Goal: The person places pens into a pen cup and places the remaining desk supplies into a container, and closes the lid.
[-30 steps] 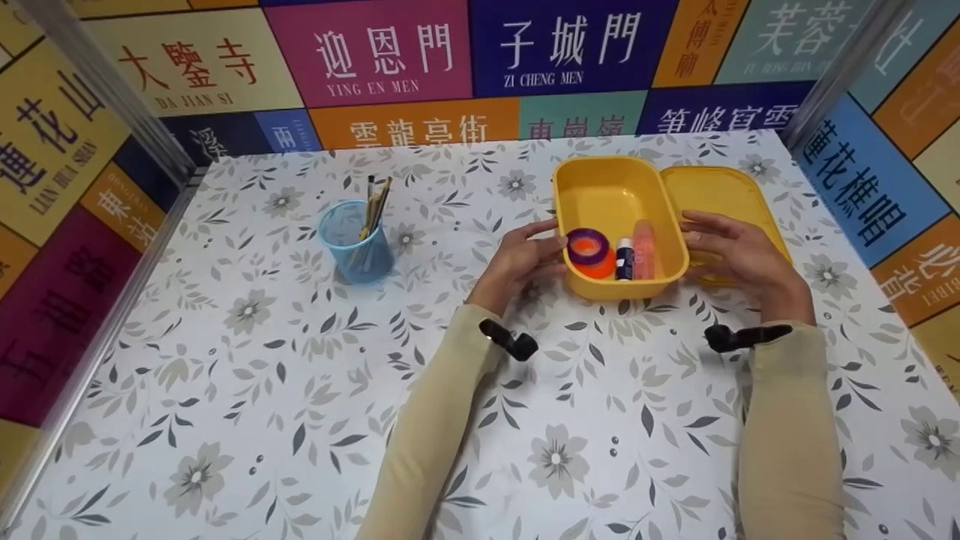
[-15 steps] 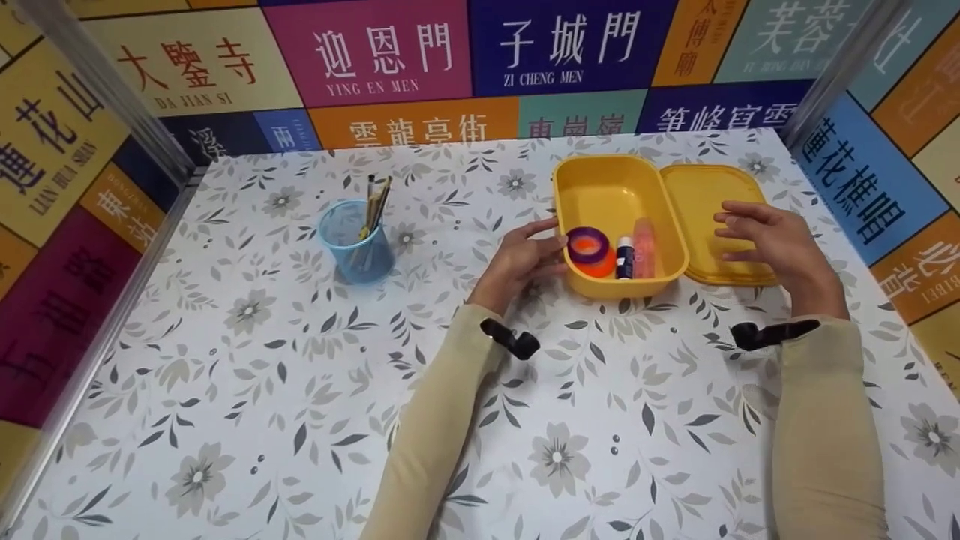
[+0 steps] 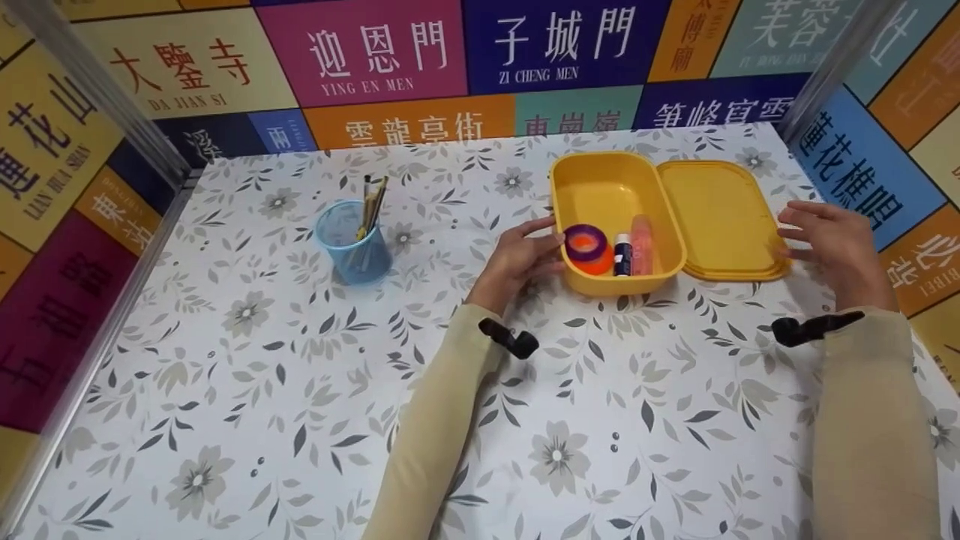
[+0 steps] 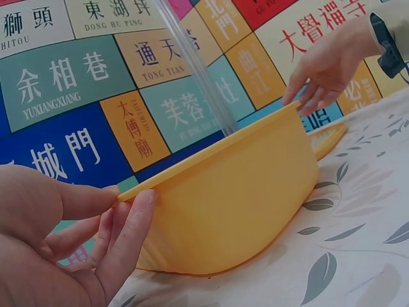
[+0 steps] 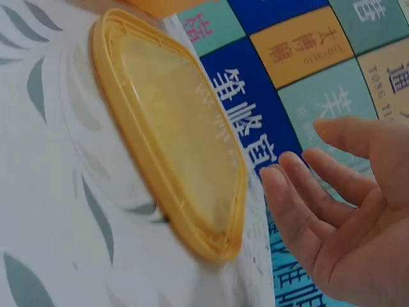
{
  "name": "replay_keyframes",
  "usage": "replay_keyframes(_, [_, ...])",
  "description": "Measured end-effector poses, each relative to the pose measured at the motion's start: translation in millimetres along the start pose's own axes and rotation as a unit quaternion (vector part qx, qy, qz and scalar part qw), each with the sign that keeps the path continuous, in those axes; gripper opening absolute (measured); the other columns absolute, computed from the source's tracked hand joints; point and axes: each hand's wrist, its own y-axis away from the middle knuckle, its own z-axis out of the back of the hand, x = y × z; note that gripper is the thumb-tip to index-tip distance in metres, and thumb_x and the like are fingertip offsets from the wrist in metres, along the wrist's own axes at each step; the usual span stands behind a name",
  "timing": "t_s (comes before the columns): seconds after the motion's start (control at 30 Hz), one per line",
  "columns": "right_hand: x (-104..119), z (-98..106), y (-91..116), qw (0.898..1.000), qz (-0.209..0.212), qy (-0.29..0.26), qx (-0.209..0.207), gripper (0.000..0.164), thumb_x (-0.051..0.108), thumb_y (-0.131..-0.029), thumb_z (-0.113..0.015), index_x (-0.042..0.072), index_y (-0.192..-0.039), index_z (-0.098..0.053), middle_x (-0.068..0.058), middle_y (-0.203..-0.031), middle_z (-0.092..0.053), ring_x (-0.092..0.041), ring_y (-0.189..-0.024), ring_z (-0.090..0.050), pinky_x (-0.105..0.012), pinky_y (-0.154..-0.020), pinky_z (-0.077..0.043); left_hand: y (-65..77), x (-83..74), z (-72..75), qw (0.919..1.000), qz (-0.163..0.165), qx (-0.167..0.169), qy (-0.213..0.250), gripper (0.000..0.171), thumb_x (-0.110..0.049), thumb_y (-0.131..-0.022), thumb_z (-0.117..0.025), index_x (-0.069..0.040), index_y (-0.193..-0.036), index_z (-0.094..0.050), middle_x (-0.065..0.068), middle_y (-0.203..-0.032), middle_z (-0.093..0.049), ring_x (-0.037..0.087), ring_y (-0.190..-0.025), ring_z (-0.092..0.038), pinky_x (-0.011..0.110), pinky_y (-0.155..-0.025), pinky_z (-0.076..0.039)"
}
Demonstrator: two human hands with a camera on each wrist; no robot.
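Observation:
A yellow plastic box (image 3: 619, 285) stands uncovered at the back right of the table. My left hand (image 3: 517, 264) holds its left rim, thumb and fingers pinching the edge in the left wrist view. Inside lie a purple ring (image 3: 586, 229) over a bright orange round thing (image 3: 596, 264), a small dark-blue tube with a white cap (image 3: 622, 255) and a pink see-through item (image 3: 642, 247). The yellow lid (image 3: 720, 217) lies flat on the table, right of the box. My right hand (image 3: 836, 244) is at the lid's right edge, fingers loosely bent and holding nothing.
A light-blue cup (image 3: 356, 259) with several brushes (image 3: 375, 202) stands at the left back. The table wears a white flowered cover (image 3: 420, 360). Printed sign panels (image 3: 367, 52) rise behind and at both sides.
My right hand has left the box's right side and moved right, across the lid to its far edge. The left hand stays at the box's left rim.

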Motion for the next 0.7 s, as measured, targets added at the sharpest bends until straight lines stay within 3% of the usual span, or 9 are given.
replay_keyframes(0.07, [-3, 6, -2, 0.999, -0.026, -0.028, -0.008, 0.05, 0.046, -0.088, -0.072, 0.03, -0.133, -0.057, 0.011, -0.12, -0.057, -0.006, -0.107, -0.06, -0.02, -0.083, -0.059, 0.0, -0.4, 0.2, 1.0, 0.003, -0.001, 0.001, 0.041, -0.009, -0.092, -0.072, -0.014, -0.132, -0.064, 0.023, -0.116, -0.072, 0.021, -0.073, -0.073, 0.049, -0.094, -0.056])
replay_keyframes(0.13, [-6, 11, -5, 0.999, -0.04, -0.024, -0.011, 0.043, 0.044, -0.09, -0.07, 0.029, -0.129, -0.057, 0.01, -0.12, -0.056, -0.007, -0.107, -0.059, -0.02, -0.084, -0.058, -0.2, -0.5, 0.4, 1.0, 0.007, -0.001, 0.0, 0.041, -0.01, -0.092, -0.072, -0.015, -0.132, -0.064, 0.022, -0.116, -0.072, 0.02, -0.073, -0.072, 0.047, -0.093, -0.057])
replay_keyframes(0.33, [-19, 14, -10, 0.994, -0.074, 0.074, -0.011, 0.035, 0.045, -0.094, -0.066, 0.029, -0.124, -0.056, 0.01, -0.118, -0.051, -0.009, -0.108, -0.055, -0.019, -0.09, -0.056, -1.1, 1.5, 0.6, 1.0, 0.002, 0.008, 0.0, 0.046, -0.01, -0.093, -0.071, -0.012, -0.137, -0.061, 0.022, -0.117, -0.072, 0.021, -0.076, -0.074, 0.043, -0.088, -0.059])
replay_keyframes(0.5, [-24, 11, -14, 0.994, -0.067, 0.088, -0.016, 0.027, 0.038, -0.094, -0.068, 0.024, -0.115, -0.06, 0.016, -0.093, -0.06, -0.006, -0.094, -0.061, -0.021, -0.087, -0.058, -1.7, 3.1, 0.3, 0.9999, -0.002, 0.01, 0.002, 0.045, -0.01, -0.092, -0.071, -0.011, -0.136, -0.061, 0.022, -0.117, -0.072, 0.024, -0.08, -0.075, 0.039, -0.08, -0.062])
replay_keyframes(0.63, [-25, 10, -16, 0.995, -0.066, 0.077, -0.021, 0.004, 0.031, -0.095, -0.069, 0.028, -0.094, -0.066, 0.017, -0.077, -0.063, -0.006, -0.082, -0.064, -0.022, -0.082, -0.059, -1.7, 2.8, 0.7, 0.9999, -0.002, 0.01, 0.005, 0.044, -0.01, -0.092, -0.072, -0.011, -0.134, -0.062, 0.022, -0.116, -0.072, 0.024, -0.079, -0.075, 0.034, -0.072, -0.063])
replay_keyframes(0.7, [-25, 10, -17, 0.995, -0.068, 0.068, -0.025, 0.009, 0.028, -0.094, -0.069, 0.03, -0.085, -0.069, 0.015, -0.075, -0.065, -0.007, -0.079, -0.065, -0.022, -0.08, -0.059, -1.1, 1.7, 1.6, 0.9999, -0.003, 0.011, 0.005, 0.044, -0.01, -0.092, -0.071, -0.011, -0.134, -0.062, 0.022, -0.117, -0.072, 0.022, -0.076, -0.075, 0.036, -0.074, -0.063])
